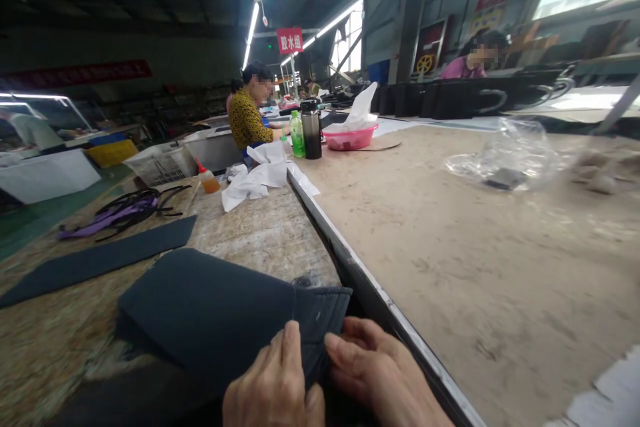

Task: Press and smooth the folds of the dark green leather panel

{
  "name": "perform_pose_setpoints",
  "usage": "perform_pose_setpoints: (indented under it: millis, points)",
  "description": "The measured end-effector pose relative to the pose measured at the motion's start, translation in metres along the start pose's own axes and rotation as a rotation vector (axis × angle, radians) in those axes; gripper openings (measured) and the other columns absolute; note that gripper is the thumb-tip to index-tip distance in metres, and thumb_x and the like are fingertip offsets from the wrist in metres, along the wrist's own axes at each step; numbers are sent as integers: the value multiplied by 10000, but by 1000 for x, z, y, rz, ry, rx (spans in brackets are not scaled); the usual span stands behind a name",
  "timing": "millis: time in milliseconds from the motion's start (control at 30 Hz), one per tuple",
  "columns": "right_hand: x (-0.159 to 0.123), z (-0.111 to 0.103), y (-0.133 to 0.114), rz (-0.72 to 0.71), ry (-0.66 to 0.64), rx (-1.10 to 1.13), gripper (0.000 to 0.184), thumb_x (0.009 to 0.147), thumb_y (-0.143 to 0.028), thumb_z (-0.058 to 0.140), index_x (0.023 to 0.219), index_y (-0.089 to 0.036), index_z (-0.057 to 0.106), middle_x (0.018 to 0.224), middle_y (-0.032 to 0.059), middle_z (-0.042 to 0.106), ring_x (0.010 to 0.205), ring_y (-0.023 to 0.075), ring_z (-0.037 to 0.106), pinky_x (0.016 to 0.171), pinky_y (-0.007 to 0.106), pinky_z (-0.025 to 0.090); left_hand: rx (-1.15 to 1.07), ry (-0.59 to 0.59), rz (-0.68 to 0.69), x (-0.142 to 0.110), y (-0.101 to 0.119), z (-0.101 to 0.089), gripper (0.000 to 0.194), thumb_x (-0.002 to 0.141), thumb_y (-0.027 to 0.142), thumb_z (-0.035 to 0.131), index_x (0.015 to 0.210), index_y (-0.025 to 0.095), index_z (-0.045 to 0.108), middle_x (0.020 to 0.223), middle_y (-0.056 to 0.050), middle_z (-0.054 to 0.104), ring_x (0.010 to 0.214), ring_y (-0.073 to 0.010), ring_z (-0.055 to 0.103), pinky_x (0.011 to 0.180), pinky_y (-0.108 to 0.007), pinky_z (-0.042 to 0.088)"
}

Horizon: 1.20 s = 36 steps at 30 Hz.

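At the bottom of the head view, both of my hands grip a dark blue fabric piece (210,310) that lies on the worn worktable (260,233). My left hand (273,387) rests on top of the fabric with its thumb pressed along a stitched edge. My right hand (380,373) pinches the ribbed corner of the same piece from the right, fingers closed on it. A long dark strip (100,257) of the same material lies flat just beyond, to the left.
Purple and black straps (125,210) lie far left, with an orange-filled glue bottle (207,180) and white cloth (260,177) behind. A raised tan table (450,240) runs along the right with a plastic bag (505,157), pink tissue basin (350,137), flask (313,130) and green bottle (297,135). Other people sit working beyond.
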State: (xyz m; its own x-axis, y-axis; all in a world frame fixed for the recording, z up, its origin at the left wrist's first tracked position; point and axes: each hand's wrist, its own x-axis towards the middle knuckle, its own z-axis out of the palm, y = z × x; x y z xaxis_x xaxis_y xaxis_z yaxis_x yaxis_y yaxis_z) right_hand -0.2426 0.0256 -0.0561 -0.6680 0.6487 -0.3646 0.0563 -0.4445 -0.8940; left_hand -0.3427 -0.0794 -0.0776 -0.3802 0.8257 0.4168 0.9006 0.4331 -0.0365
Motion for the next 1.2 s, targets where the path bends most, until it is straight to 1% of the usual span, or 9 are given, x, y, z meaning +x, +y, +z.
perform_pose_setpoints:
  millis: [100, 167, 200, 300, 467, 600, 700, 1000, 1200]
  points:
    - [0, -20, -10, -713, 268, -627, 265, 755, -280, 545, 1000, -183, 568, 946, 73, 597, 862, 187, 568, 757, 320, 463, -25, 24, 25, 2, 1, -4, 573, 633, 204, 446, 1192, 96, 382, 996, -97, 633, 835, -196, 621, 569, -218, 533]
    - [1, -26, -16, -1057, 258, -895, 187, 818, -184, 467, 954, -205, 595, 873, 44, 588, 790, 146, 551, 667, 257, 451, -15, -19, -50, 5, 7, -12, 647, 635, 196, 445, 1251, 106, 267, 997, -96, 629, 811, -199, 623, 577, -238, 530]
    - [2, -26, -18, -1134, 218, -965, 196, 832, -147, 441, 927, -207, 602, 820, 32, 576, 736, 128, 535, 613, 231, 434, -3, -55, -99, 6, 11, -16, 679, 635, 194, 446, 1269, 108, 217, 991, -101, 628, 798, -203, 625, 578, -250, 529]
    - [8, -22, -20, -1144, 136, -1018, 176, 833, -123, 448, 866, -196, 605, 732, 19, 536, 660, 118, 488, 557, 215, 392, 15, -138, -193, 10, 20, -26, 742, 621, 190, 459, 1286, 123, 137, 948, -108, 632, 761, -207, 630, 573, -269, 526]
    - [18, -11, -18, -1227, 119, -1170, 182, 826, -112, 421, 804, -187, 585, 701, 19, 522, 633, 146, 446, 520, 251, 335, 10, -122, -186, 10, 22, -24, 841, 583, 179, 468, 1309, 144, 45, 908, -97, 640, 716, -209, 632, 540, -256, 507]
    - [16, -5, -19, -1360, 54, -1578, 181, 749, -60, 388, 753, -161, 537, 699, 45, 498, 645, 187, 429, 573, 307, 362, -10, -94, -151, 9, 20, -20, 819, 643, 198, 474, 1318, 125, 16, 877, -97, 643, 691, -219, 634, 513, -262, 497]
    - [12, -6, -19, -1381, 123, -1763, 198, 709, -45, 396, 819, -138, 532, 775, 86, 517, 766, 225, 468, 690, 349, 401, -36, -113, -147, 9, 19, -20, 816, 652, 216, 480, 1322, 120, 23, 877, -94, 643, 718, -223, 635, 526, -262, 505]
    - [1, -29, -16, -1254, 293, -1551, 158, 788, -151, 408, 885, -192, 526, 798, 77, 559, 790, 201, 528, 669, 292, 428, -6, -127, -210, 8, 21, -19, 835, 600, 169, 483, 1326, 146, 70, 937, -83, 637, 733, -206, 628, 593, -271, 535]
    - [-6, -40, -22, -1344, 301, -1491, 248, 729, -83, 363, 878, -198, 524, 838, 69, 579, 733, 175, 540, 597, 258, 414, 9, 9, -24, -2, 19, 1, 603, 590, 107, 428, 1186, 90, 340, 946, -90, 639, 742, -192, 622, 593, -269, 534]
